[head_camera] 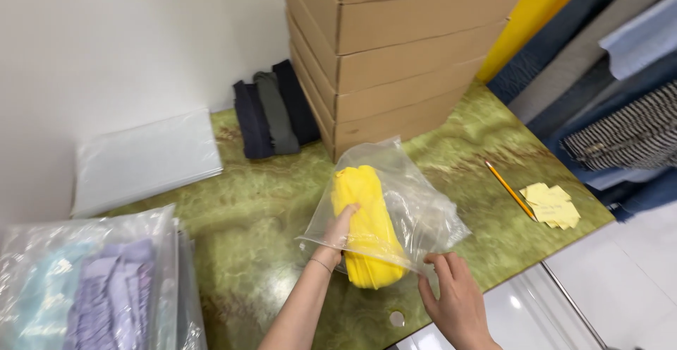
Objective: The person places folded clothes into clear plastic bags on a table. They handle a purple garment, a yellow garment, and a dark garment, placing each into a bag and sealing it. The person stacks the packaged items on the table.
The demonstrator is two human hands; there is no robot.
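Head view, looking down on a green marbled table [254, 209]. Near the front edge, a folded yellow cloth [363, 216], lying lengthwise and partly inside a clear plastic bag [416, 202], with its near end sticking out of the bag's mouth. Left hand [337, 236] reaching in through the opening, fingers curled and grasping the side of the yellow cloth, a thin bracelet at the wrist. Right hand [455, 290] just beside the near end of the cloth, fingertips pinching the lower lip of the bag's mouth and keeping it spread. Behind the bag, a tall stack of flat brown cardboard boxes [395, 46] against the white wall. To the left of the boxes, three folded dark cloths [275, 110] set side by side, touching one another: navy, grey-green and navy. Further left, a pile of empty clear bags [144, 159] lying flat at the table's edge near the wall. At the lower left corner, bagged cloths [92, 286] in pale blue and lilac, stacked in their plastic. On the right part of the table, well apart from the hands, a yellow pencil [509, 189] lying at a slant, touching a small heap of yellow sticky notes [553, 205]. Beyond the right edge, hanging fabrics [620, 96] in blue, grey and black-and-white stripes, with a yellow panel beside them.
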